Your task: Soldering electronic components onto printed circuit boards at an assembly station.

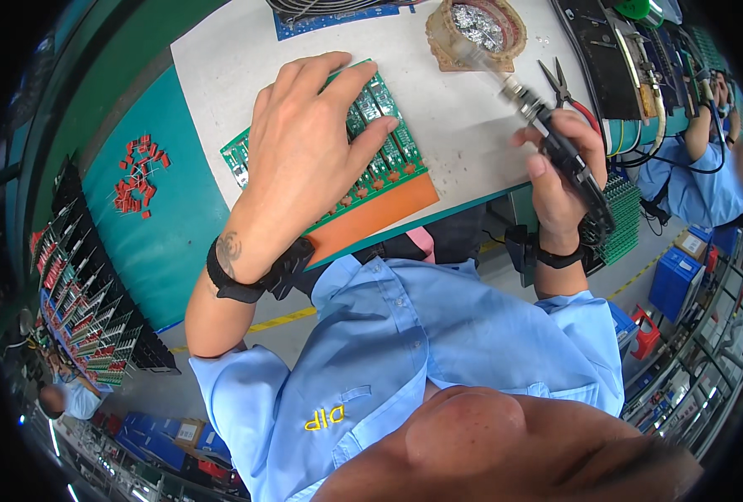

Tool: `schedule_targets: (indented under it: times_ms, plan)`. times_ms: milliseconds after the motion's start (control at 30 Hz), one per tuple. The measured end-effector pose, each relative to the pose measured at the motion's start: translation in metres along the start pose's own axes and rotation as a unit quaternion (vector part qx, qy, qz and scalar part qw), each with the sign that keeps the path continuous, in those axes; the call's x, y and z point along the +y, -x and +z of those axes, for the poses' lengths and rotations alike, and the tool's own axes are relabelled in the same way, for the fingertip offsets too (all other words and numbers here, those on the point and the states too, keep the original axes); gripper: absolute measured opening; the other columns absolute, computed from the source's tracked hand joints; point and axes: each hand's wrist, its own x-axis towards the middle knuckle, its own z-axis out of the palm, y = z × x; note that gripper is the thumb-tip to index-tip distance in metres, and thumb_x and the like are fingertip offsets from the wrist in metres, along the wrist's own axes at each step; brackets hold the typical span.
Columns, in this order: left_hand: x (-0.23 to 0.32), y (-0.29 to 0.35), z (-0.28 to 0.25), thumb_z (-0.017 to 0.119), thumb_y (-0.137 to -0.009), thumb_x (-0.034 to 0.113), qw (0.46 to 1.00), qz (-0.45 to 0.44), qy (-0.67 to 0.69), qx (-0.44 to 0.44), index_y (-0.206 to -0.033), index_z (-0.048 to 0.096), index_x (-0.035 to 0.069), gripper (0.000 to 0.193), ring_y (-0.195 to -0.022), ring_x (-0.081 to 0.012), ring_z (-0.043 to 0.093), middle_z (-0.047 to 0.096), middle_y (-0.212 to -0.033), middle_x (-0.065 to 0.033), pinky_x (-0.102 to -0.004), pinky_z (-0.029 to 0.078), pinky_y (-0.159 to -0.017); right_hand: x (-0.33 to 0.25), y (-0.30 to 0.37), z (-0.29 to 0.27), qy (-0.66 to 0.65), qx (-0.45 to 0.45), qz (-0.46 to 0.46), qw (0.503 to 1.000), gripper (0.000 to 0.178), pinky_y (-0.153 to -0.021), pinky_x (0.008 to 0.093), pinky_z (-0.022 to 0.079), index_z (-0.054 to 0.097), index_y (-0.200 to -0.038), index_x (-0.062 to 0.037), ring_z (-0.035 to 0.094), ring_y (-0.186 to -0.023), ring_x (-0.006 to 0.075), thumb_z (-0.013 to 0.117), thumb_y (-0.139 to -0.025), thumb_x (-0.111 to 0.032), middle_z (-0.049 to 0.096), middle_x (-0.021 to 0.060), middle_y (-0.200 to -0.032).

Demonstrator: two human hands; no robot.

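A person's bare left hand lies palm down across a rectangular green circuit board, fingers extended toward its far edge and thumb spread apart on the populated surface; the hand is open and pressed over the board rather than wrapped around it. The board rests at a slant on a white sheet, in front of the wearer's chest, with a flat orange strip along its near edge.

The right hand is closed around a black-handled soldering iron with a metal collar. The iron slants up and leftward to a round, brownish bowl of shiny silver scraps; its end is blurred, so whether it touches the bowl cannot be told.

Just beside the iron lie pliers with red handles. Well to the left, small red components with wire leads are scattered on a teal mat. Below the right hand, at the table's side, stand stacked green boards.
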Motion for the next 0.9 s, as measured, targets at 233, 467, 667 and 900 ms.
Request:
schedule_targets:
  times_ms: [233,467,667,900]
  plan:
    - [0.0,-0.001,-0.002,0.079,-0.081,0.027,1.0,0.003,0.003,-0.002,-0.121,0.068,0.006,0.047,-0.119,-0.0343,0.057,0.063,-0.126,-0.0165,-0.0446,0.045,-0.098,-0.009,0.005,0.003,0.019,0.034,0.006,0.999,0.043,-0.08,0.0328,0.054,0.057,-0.116,0.004,0.065,-0.088,0.0221,0.079,-0.081,-0.006,0.062,0.0148,-0.103]
    - [0.004,0.002,-0.011,0.08,-0.081,0.024,1.0,0.014,-0.022,0.013,-0.123,0.066,0.003,0.048,-0.117,-0.0351,0.06,0.065,-0.126,-0.0158,-0.0435,0.047,-0.1,-0.011,0.001,0.009,0.029,-0.119,0.025,0.992,0.039,-0.075,0.0285,0.051,0.06,-0.112,0.0048,0.064,-0.084,0.0184,0.078,-0.078,-0.002,0.063,0.014,-0.099]
    - [0.001,0.007,-0.01,0.08,-0.08,0.025,1.0,-0.006,-0.023,-0.011,-0.122,0.065,0.001,0.051,-0.118,-0.0343,0.058,0.064,-0.125,-0.0171,-0.0448,0.045,-0.098,-0.011,-0.004,0.014,0.061,-0.132,0.05,0.988,0.037,-0.073,0.0271,0.049,0.06,-0.111,0.0048,0.063,-0.082,0.0166,0.077,-0.078,-0.001,0.063,0.0133,-0.097]
    - [0.0,0.008,-0.008,0.08,-0.079,0.025,1.0,-0.007,-0.02,-0.003,-0.121,0.066,0.001,0.051,-0.118,-0.0334,0.058,0.065,-0.124,-0.0164,-0.0443,0.046,-0.098,-0.011,-0.007,0.016,0.061,-0.13,0.045,0.989,0.037,-0.073,0.0261,0.05,0.061,-0.11,0.0049,0.063,-0.081,0.016,0.076,-0.077,0.001,0.064,0.0129,-0.097]
